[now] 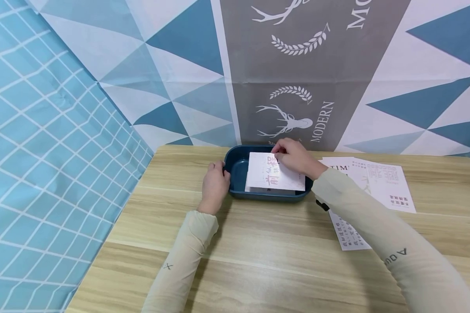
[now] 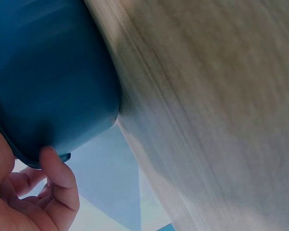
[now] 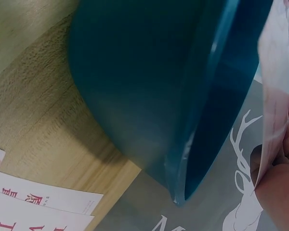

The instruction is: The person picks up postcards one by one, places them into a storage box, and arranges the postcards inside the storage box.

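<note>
A dark blue plastic basin point(image 1: 267, 198) stands by the table's back edge. My left hand point(image 1: 215, 186) holds its left end, thumb and fingers at the rim; the left wrist view shows the fingers point(image 2: 62, 192) bent about the lipped edge. Above the basin's opening, my right hand point(image 1: 295, 158) pinches a white card point(image 1: 258, 171) with pink printed characters by its far edge. Another pale card point(image 1: 252, 189) shows beneath it, mostly hidden. From the right wrist, the pinched card point(image 3: 277, 86) appears nearly edge-on beside the basin's rim.
Printed white cards point(image 1: 391, 187) lie overlapping on the wooden table point(image 1: 258, 252) to the right, partly covered by my right sleeve. One card point(image 1: 346, 232) juts toward the front. A patterned cloth point(image 1: 196, 87) hangs directly behind the table, and a blue gridded cloth point(image 1: 55, 174) hangs left.
</note>
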The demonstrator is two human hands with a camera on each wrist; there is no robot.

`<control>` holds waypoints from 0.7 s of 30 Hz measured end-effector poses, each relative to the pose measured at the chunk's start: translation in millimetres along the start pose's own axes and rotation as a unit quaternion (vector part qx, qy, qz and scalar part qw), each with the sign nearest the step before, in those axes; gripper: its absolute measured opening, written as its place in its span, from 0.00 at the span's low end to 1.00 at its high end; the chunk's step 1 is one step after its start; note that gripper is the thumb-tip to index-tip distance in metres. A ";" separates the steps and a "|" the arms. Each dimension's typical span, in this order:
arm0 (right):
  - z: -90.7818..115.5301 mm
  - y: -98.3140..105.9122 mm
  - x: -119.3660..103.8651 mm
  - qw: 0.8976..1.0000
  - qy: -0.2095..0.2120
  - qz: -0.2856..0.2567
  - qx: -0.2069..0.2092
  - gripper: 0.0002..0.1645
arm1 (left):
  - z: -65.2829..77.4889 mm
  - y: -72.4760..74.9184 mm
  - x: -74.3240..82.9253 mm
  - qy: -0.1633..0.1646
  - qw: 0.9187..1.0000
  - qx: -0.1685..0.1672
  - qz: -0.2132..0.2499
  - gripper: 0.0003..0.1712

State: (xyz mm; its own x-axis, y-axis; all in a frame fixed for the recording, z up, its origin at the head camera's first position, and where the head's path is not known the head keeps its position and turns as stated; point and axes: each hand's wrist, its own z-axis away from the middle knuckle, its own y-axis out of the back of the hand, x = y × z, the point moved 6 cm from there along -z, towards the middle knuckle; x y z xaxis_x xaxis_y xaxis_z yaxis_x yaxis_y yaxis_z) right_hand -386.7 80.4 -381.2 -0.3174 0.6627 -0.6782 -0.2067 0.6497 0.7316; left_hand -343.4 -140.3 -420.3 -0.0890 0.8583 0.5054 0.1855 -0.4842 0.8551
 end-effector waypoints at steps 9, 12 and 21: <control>0.7 -4.2 3.1 1.000 0.001 0.000 -0.005 0.10 | 0.9 0.3 1.2 0.000 1.000 0.000 -0.002 0.17; 0.0 -4.5 3.3 1.000 -0.002 0.001 -0.004 0.10 | 1.1 0.6 1.4 -0.001 1.000 0.005 -0.003 0.17; -2.7 -5.9 1.4 1.000 0.001 0.008 -0.006 0.10 | 1.0 -0.1 0.6 0.003 1.000 0.004 -0.003 0.17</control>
State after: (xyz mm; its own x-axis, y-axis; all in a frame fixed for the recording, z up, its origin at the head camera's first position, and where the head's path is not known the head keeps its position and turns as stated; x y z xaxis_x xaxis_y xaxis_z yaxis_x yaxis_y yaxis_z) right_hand -388.4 76.5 -386.2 -0.3227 0.6715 -0.6670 -0.2122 0.6354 0.7424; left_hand -342.5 -139.6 -420.2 -0.0965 0.8600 0.5010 0.1936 -0.4776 0.8570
